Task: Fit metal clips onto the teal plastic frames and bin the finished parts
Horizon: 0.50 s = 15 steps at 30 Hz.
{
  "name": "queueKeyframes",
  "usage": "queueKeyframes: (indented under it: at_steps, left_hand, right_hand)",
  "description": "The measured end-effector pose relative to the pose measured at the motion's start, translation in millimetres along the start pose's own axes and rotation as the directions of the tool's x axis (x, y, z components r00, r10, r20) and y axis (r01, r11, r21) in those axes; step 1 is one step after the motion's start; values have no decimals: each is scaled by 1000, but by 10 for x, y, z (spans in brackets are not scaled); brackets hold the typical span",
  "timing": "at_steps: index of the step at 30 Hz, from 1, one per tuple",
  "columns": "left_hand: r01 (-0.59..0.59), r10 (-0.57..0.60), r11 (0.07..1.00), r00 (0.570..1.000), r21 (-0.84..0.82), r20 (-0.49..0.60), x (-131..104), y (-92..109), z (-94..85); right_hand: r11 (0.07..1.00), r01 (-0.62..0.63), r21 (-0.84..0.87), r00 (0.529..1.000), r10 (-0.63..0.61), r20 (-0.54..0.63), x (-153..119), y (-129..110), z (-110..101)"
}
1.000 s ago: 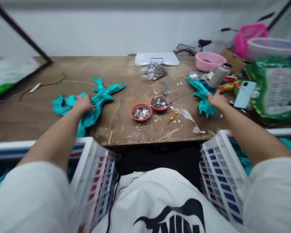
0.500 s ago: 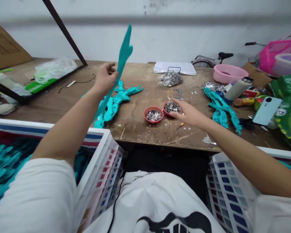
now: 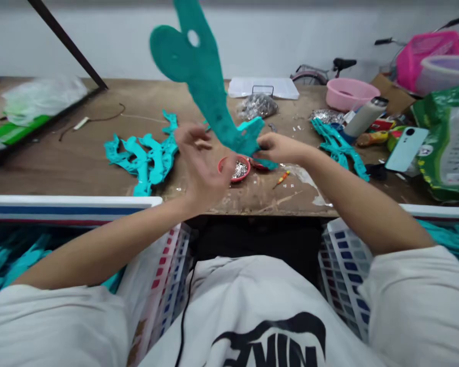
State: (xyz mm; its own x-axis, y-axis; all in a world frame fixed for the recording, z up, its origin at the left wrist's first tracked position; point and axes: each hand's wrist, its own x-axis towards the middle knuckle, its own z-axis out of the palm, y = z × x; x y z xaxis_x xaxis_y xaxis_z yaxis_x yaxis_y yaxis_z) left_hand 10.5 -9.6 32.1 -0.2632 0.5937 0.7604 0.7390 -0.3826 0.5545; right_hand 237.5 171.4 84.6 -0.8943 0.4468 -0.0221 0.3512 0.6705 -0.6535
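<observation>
My right hand (image 3: 281, 148) pinches the lower end of a long teal plastic part (image 3: 204, 76), which rises up and to the left with a rounded lobe and a hole near its top. My left hand (image 3: 202, 165) is just left of the part, fingers apart and slightly blurred, holding nothing. Behind that hand a small red basket (image 3: 248, 176) of shiny metal clips is partly covered. A second red basket (image 3: 260, 165) is mostly hidden under the part's lower end. More teal parts (image 3: 151, 158) lie piled on the table to the left.
A small yellow-and-red screwdriver (image 3: 282, 178) lies near the table's front edge. Teal parts (image 3: 340, 145), a flask (image 3: 367, 117) and a phone (image 3: 407, 148) are at the right. A bag of metal pieces (image 3: 258, 106) sits at the back. White crates (image 3: 168, 275) flank my lap.
The teal part has passed from my left hand to my right and swung to lean left. My right hand has left the basket of clips. My left hand has come down and opened.
</observation>
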Motion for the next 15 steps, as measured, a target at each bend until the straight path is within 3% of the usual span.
queueKeyframes:
  at_steps: [2,3,5,6,7,9,11,13,15]
  left_hand:
    - [-175,167,984,958,16,233,-381,195,45]
    - [-250,229,968,897,6,377,-492,279,76]
    - [-321,252,947,761,8,597,-575,381,147]
    - [-311,217,950,739,37,638,-567,396,186]
    - [-268,161,960,761,79,628,-540,390,229]
    - [-109,20,985,848,137,530,-454,333,334]
    - [57,-85,996,882,74,463,-332,246,459]
    - [177,-122,982,847,-59,517,-171,148,569]
    - [250,-122,961,769,-119,627,5,36,621]
  right_hand:
    - [996,-73,57,968,57,245,-205,228,42]
    - [993,-104,52,948,83,309,-303,313,121]
    - [990,-142,24,950,129,285,-476,418,349]
    - [987,-156,30,964,146,222,-542,440,471]
    - [983,-172,62,976,162,142,-590,443,584]
    - [962,-178,206,979,195,-66,-618,397,757]
    - [933,-117,341,934,220,-281,-580,294,846]
    - [938,-83,337,881,228,-415,-559,154,863]
    - [975,-132,181,920,189,-343,-663,-4,816]
